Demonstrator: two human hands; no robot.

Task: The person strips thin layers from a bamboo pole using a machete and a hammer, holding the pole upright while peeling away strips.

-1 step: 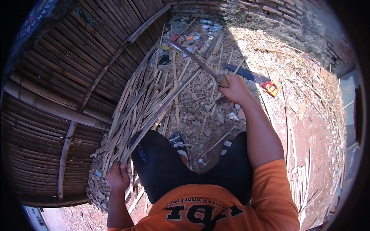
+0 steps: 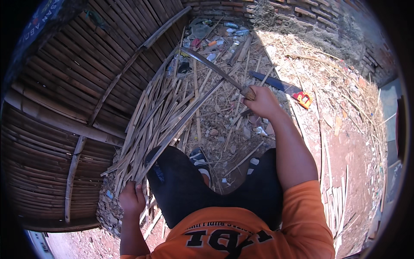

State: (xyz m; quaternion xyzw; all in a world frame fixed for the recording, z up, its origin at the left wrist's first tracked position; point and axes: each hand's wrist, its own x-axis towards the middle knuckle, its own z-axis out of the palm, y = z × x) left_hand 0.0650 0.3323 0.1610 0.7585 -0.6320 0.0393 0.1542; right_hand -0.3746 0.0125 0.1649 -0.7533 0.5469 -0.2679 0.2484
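My right hand (image 2: 262,102) is closed round the wooden handle of a machete (image 2: 210,64). Its long blade curves away to the far left, over the littered ground. Low on the left, my left hand (image 2: 132,197) has its fingers closed on the near end of a long bamboo strip (image 2: 183,118). This strip slants up across my left knee, and its far end reaches the machete blade near the handle. Whether blade and strip touch, I cannot tell. A heap of split bamboo strips (image 2: 148,112) lies just beyond my left hand.
A handsaw (image 2: 276,82) with a red and yellow handle lies beyond my right hand. Slatted bamboo walling (image 2: 51,103) stands close on the left. A brick wall (image 2: 297,15) closes the far side. More strips (image 2: 335,203) lie at the right.
The machete blade has dipped slightly and shifted a little to the left with my right hand. My left hand and the bamboo strip look the same.
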